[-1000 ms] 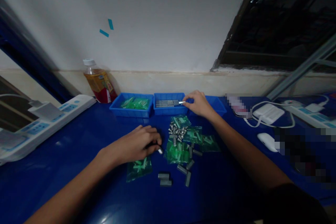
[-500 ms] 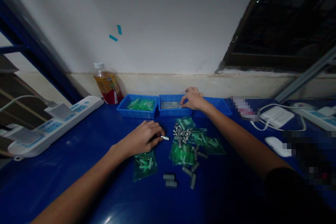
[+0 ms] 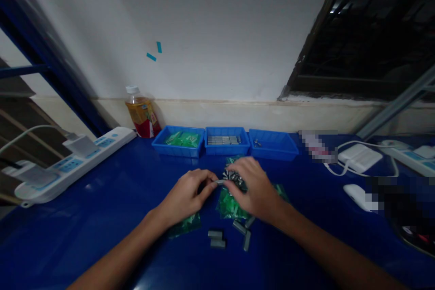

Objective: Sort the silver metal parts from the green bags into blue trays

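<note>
My left hand point(image 3: 187, 195) and my right hand point(image 3: 253, 188) meet over the blue table point(image 3: 102, 217), both pinching one small silver metal piece point(image 3: 219, 182) between their fingertips. Just behind them lies a heap of small silver parts point(image 3: 234, 176) on green plastic bags point(image 3: 228, 206). Another green bag point(image 3: 185, 225) peeks out under my left wrist. Several grey blocks point(image 3: 216, 239) lie in front of the hands. Three blue trays stand at the back: the left tray point(image 3: 178, 147) holds green bags, the middle tray point(image 3: 226, 147) a row of grey pieces, the right tray point(image 3: 275, 147) a few small parts.
A drink bottle point(image 3: 140, 113) stands by the wall at the back left. A white power strip point(image 3: 71, 165) with a plug runs along the left. White chargers and cables point(image 3: 360, 157) and a white mouse point(image 3: 355, 192) lie at the right.
My right hand has come back from the middle tray to the small piece in my left hand. My left hand has hardly moved.
</note>
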{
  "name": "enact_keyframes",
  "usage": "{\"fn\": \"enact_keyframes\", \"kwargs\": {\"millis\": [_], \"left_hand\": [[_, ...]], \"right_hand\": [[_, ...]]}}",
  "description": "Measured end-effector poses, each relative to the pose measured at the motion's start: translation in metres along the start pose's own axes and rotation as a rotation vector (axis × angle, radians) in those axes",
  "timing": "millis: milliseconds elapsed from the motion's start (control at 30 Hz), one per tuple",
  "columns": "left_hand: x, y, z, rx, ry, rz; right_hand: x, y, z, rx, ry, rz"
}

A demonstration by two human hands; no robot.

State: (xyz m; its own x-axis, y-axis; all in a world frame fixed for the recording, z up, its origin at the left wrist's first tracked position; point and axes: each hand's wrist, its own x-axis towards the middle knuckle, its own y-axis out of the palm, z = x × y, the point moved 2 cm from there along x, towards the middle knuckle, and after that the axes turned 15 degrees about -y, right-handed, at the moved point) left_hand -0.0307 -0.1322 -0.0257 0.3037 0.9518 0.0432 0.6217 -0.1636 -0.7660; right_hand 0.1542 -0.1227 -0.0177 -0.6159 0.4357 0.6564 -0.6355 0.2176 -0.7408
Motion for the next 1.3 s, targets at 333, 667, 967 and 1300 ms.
{"fn": "enact_keyframes", "kwargs": {"millis": [333, 667, 967, 1300], "left_hand": [[-0.008, 0.007, -0.010, -0.033, 0.057, 0.053], [-0.014, 0.008, -0.011, -0.135, 0.127, -0.034], [-0.012, 0.007, -0.009, -0.128, 0.060, -0.020], [-0.016, 0.007, -0.011, -0.158, 0.157, 0.001]], "right_hand": [[-0.015, 0.007, 0.030, 0.105, -0.054, 0.001], [-0.023, 0.011, 0.031, 0.302, 0.163, -0.133], [-0.024, 0.012, 0.030, 0.127, -0.010, 0.001], [-0.023, 0.008, 0.028, 0.118, 0.028, 0.040]]}}
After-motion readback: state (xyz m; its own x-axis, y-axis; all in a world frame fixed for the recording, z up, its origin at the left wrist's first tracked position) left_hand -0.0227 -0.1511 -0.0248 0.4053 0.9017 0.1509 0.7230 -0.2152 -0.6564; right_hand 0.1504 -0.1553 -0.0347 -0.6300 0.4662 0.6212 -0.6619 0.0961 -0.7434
